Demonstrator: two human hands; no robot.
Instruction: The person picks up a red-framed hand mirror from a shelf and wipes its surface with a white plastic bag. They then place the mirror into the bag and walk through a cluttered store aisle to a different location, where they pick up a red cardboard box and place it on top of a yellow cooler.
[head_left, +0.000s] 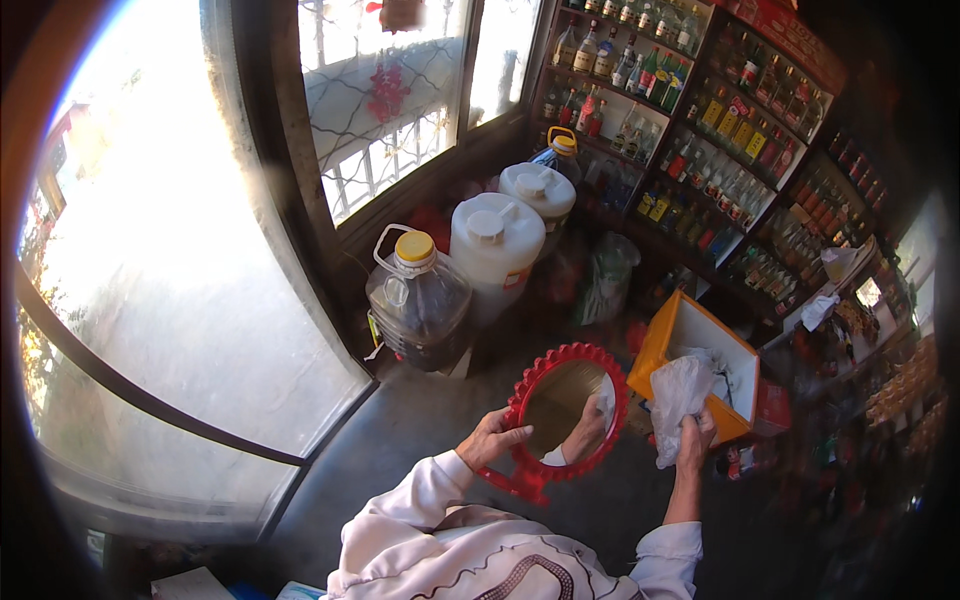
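My left hand (491, 441) grips the left side of a round mirror (559, 409) with a scalloped red frame and a red stand at its lower edge. The mirror is tilted and its glass reflects a hand and a white cuff. In my right hand (697, 435) is a crumpled, translucent white plastic bag (679, 401), held up to the right of the mirror, apart from it. Behind the bag stands an open orange box (656, 341) with a white inside, which holds some plastic and dark items that I cannot make out.
Ahead stand a large clear jug with a yellow cap (420, 300), white plastic drums (495, 240) and a clear plastic container (607, 277). Shelves of bottles (705, 150) line the wall at upper right. A glass door (187, 300) is at the left, a barred window (382, 112) behind the jugs.
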